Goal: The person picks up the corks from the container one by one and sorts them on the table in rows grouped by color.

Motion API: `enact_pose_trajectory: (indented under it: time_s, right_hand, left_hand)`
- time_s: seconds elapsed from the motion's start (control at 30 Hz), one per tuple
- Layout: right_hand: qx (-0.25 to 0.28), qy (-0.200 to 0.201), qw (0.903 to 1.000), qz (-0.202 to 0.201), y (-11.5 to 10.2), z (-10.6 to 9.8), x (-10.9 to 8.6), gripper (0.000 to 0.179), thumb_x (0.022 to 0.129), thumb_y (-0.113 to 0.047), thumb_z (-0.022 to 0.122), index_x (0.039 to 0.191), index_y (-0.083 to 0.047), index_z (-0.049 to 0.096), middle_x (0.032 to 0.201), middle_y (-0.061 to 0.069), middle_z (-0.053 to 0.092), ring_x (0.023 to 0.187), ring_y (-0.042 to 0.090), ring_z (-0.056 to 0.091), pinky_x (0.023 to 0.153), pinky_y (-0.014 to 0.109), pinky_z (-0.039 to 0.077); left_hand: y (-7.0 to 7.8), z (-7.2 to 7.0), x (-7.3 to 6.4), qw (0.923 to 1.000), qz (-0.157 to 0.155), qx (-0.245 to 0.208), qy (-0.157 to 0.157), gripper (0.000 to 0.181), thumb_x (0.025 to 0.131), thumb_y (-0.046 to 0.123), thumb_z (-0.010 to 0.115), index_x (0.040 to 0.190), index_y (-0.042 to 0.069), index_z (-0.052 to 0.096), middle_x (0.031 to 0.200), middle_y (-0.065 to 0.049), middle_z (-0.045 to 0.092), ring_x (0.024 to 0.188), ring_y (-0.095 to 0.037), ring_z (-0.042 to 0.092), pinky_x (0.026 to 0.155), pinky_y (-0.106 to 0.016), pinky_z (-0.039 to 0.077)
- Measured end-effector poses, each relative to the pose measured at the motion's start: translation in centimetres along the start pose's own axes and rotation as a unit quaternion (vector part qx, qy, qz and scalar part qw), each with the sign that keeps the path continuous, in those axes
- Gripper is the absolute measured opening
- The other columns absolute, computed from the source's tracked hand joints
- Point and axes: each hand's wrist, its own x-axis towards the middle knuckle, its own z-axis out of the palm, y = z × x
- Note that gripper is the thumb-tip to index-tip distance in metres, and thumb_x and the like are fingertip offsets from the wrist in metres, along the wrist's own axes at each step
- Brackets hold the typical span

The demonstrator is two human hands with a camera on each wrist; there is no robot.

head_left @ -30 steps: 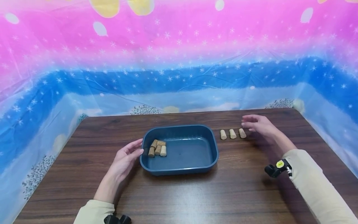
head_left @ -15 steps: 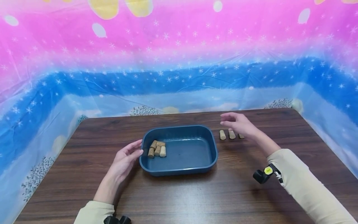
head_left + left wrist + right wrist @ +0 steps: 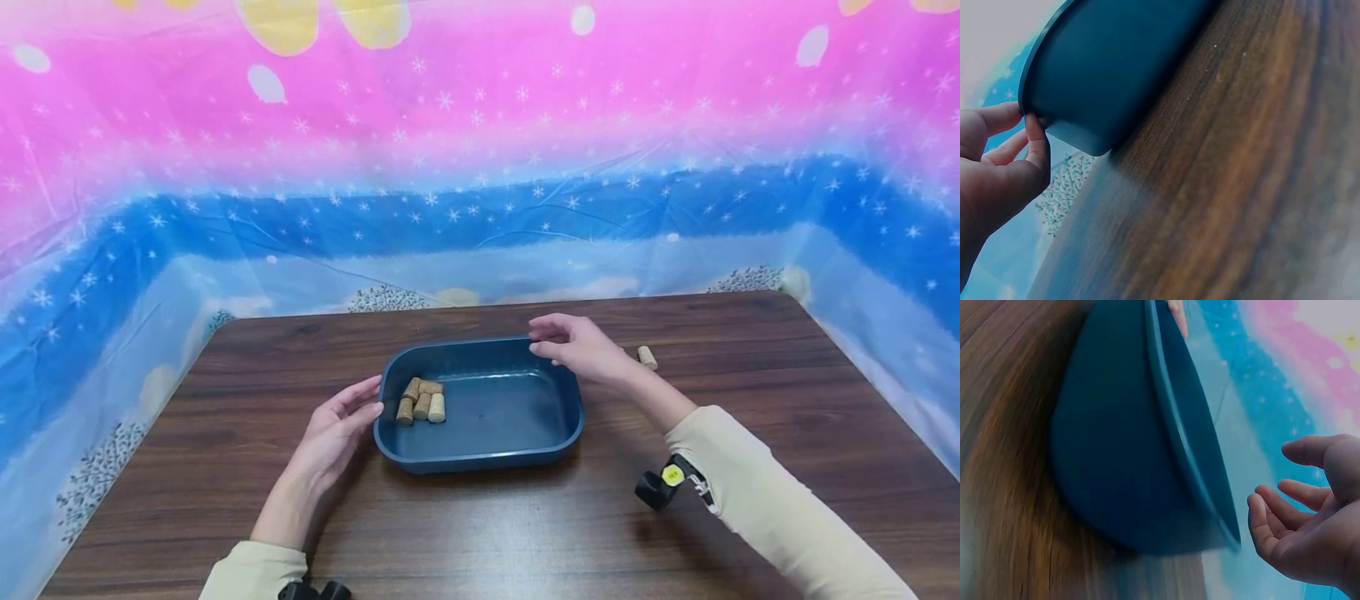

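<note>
A dark blue plastic tub [image 3: 480, 457] stands on the wooden table, with several corks [image 3: 422, 406] grouped at the left of its floor. My left hand [image 3: 337, 429] holds the tub's left rim between thumb and fingers; the left wrist view shows the fingertips [image 3: 1036, 128] at the rim. Over the tub's back right corner hovers my right hand [image 3: 581, 346], thumb apart from loosely bent fingers [image 3: 1266, 531], nothing between them. One pale cork [image 3: 647, 358] lies on the table right of the tub, beyond the right wrist. Any other corks there are hidden behind that hand.
The brown table [image 3: 480, 533] reaches back to a pink and blue snowflake cloth [image 3: 480, 208] hung behind and at the sides. A black wrist camera [image 3: 656, 490] hangs under the right sleeve [image 3: 772, 492].
My right hand has swept left from beside the row of three loose corks to the tub's back right rim, now covering two of them. My left hand stays at the tub.
</note>
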Motion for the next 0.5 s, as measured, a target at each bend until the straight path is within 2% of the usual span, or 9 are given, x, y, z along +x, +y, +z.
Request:
enact_pose_trajectory:
  time_s: [0.23, 0.33, 0.5]
  right_hand:
    - [-0.013, -0.015, 0.9996, -0.021, -1.5, 2.5, 1.4, 0.044, 0.095, -0.014, 0.062, 0.136, -0.003, 0.053, 0.131, 0.016, 0.057, 0.116, 0.028, 0.055, 0.091, 0.040, 0.049]
    - [-0.015, -0.022, 0.9994, -0.020, -1.5, 3.8, 2.0, 0.044, 0.094, -0.015, 0.063, 0.135, -0.002, 0.053, 0.131, 0.016, 0.056, 0.116, 0.027, 0.054, 0.092, 0.040, 0.048]
    - [-0.053, -0.036, 0.9976, -0.026, -1.4, 5.6, 3.0, 0.043, 0.093, -0.014, 0.065, 0.132, 0.001, 0.055, 0.127, 0.018, 0.058, 0.113, 0.027, 0.056, 0.089, 0.038, 0.049]
  left_hand:
    - [0.0, -0.1, -0.1, 1.0000, -0.004, 0.005, 0.002, 0.053, 0.098, 0.007, 0.056, 0.147, -0.001, 0.036, 0.142, -0.016, 0.039, 0.124, -0.020, 0.043, 0.098, -0.018, 0.040]
    - [-0.1, -0.1, -0.1, 1.0000, -0.002, 0.005, 0.001, 0.053, 0.097, 0.007, 0.057, 0.146, -0.001, 0.036, 0.142, -0.016, 0.040, 0.123, -0.020, 0.043, 0.097, -0.018, 0.040]
    - [-0.1, 0.0, 0.0, 1.0000, 0.002, 0.000, -0.002, 0.054, 0.097, 0.006, 0.057, 0.146, -0.002, 0.036, 0.141, -0.017, 0.040, 0.123, -0.020, 0.043, 0.097, -0.018, 0.040]
